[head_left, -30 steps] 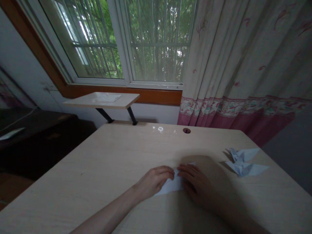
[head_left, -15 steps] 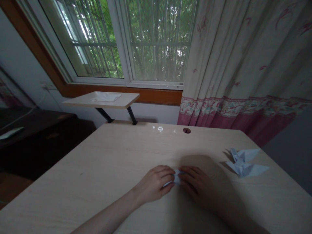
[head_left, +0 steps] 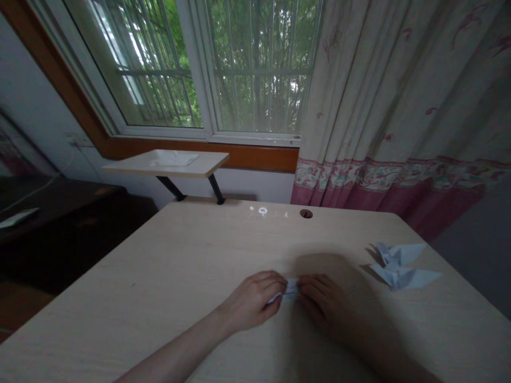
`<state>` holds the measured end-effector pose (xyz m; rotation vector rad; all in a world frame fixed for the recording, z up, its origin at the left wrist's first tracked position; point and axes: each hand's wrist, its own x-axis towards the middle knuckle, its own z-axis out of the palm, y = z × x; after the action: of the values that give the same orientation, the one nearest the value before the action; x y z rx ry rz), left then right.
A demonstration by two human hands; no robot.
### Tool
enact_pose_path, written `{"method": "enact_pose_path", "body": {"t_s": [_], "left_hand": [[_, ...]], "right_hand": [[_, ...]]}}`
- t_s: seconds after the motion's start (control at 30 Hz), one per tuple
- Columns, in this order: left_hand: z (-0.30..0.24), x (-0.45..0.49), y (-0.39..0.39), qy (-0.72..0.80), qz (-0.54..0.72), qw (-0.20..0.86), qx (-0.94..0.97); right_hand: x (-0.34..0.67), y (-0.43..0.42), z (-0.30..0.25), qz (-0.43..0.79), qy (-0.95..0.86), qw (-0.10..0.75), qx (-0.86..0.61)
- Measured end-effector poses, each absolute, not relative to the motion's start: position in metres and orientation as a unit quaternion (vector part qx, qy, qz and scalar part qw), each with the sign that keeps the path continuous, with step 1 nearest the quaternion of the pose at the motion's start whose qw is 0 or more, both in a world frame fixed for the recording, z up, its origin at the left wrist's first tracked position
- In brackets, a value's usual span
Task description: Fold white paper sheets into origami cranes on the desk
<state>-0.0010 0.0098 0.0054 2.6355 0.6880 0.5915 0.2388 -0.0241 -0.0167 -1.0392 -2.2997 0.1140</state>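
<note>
Your left hand (head_left: 252,302) and right hand (head_left: 324,304) meet fingertip to fingertip at the near middle of the counter (head_left: 167,276). Both pinch the small folded paper (head_left: 290,288) from opposite ends. Left fingers are curled over its left end, right fingers lie flatter on its right end. Only a narrow pale strip of it shows between the hands, low over the counter; contact with the surface is hard to tell. Two folded paper shapes (head_left: 399,264) lie well apart to your right, near the edge. A cable hole (head_left: 306,214) sits at the far side.
</note>
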Motion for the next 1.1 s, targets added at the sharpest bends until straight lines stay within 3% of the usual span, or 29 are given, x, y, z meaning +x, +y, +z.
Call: {"method": "enact_pose_path", "body": {"t_s": [0.6,1.1], "left_hand": [[-0.001,-0.002,0.009,0.206,0.233,0.117,0.943],[-0.002,0.012,0.009,0.255,0.276,0.162,0.912]], "right_hand": [[0.235,-0.021,-0.026,0.033,-0.842,0.268,-0.467],[0.232,-0.018,-0.026,0.015,-0.849,0.238,-0.472]]}}
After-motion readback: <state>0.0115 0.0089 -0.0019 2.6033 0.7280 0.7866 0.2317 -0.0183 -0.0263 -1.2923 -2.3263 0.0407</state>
